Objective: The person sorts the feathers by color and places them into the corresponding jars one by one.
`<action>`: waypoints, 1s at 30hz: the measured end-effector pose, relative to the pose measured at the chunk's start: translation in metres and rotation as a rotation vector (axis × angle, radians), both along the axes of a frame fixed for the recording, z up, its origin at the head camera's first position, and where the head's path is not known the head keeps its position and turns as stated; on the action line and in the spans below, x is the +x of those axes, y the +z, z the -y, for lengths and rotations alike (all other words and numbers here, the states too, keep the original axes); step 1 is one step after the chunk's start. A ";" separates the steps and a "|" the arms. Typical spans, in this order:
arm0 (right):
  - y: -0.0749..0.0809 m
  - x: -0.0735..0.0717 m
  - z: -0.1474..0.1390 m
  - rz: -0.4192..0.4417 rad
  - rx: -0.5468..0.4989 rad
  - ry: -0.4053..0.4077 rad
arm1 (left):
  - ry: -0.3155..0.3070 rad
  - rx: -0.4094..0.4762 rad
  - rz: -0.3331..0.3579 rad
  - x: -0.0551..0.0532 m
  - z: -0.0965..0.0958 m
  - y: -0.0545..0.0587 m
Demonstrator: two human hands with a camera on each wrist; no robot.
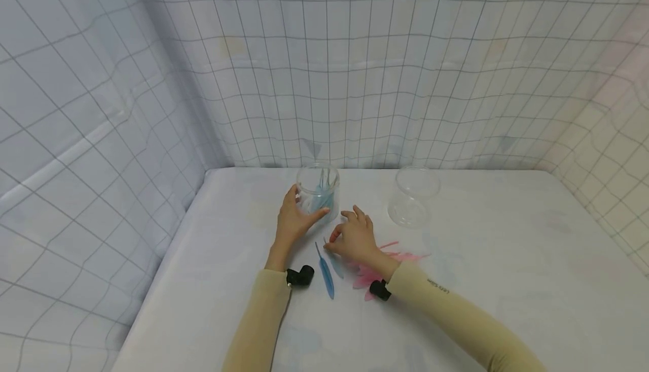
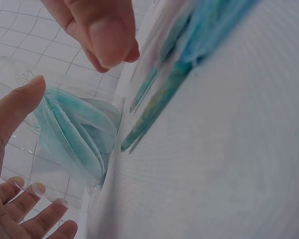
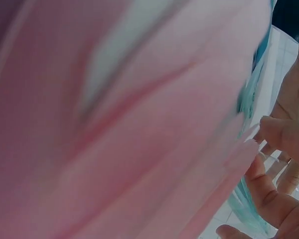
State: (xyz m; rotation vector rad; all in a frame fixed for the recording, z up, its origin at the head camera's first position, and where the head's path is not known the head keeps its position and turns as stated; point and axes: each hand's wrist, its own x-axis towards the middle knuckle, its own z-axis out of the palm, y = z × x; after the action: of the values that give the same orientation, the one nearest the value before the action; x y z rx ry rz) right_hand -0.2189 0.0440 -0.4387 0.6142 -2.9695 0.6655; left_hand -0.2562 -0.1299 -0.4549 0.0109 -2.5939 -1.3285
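My left hand (image 1: 295, 218) holds a clear jar (image 1: 306, 183) on the table, thumb on its near side and fingers round its left. Light blue feathers (image 2: 74, 134) stand in this jar, quills up. To its right my right hand (image 1: 356, 237) hovers over the quill end of a pale blue feather (image 1: 336, 266), with thumb and index finger slightly apart in the right wrist view. A darker blue feather (image 1: 327, 278) lies to the left of the pale one. Under the right wrist lie several pink feathers (image 1: 366, 276).
A second clear jar (image 1: 409, 211) stands at the back right. The white table (image 1: 507, 248) is backed by a grid-patterned cloth wall (image 1: 375, 84), with more such cloth at both sides.
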 end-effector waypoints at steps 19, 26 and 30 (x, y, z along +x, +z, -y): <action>0.000 0.002 0.001 0.085 0.116 -0.016 | -0.009 0.023 -0.028 0.001 -0.001 0.000; -0.001 0.004 0.002 0.073 0.209 0.016 | -0.006 0.028 -0.020 0.001 -0.001 0.000; -0.003 0.006 0.004 0.034 0.269 0.037 | -0.004 0.024 -0.026 0.001 0.000 -0.001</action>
State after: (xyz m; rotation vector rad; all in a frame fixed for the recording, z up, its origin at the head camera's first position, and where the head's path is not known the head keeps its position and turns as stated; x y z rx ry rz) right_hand -0.2131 0.0398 -0.4415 0.6800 -3.1125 0.2812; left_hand -0.2549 -0.1295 -0.4558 -0.0072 -2.5578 -1.3517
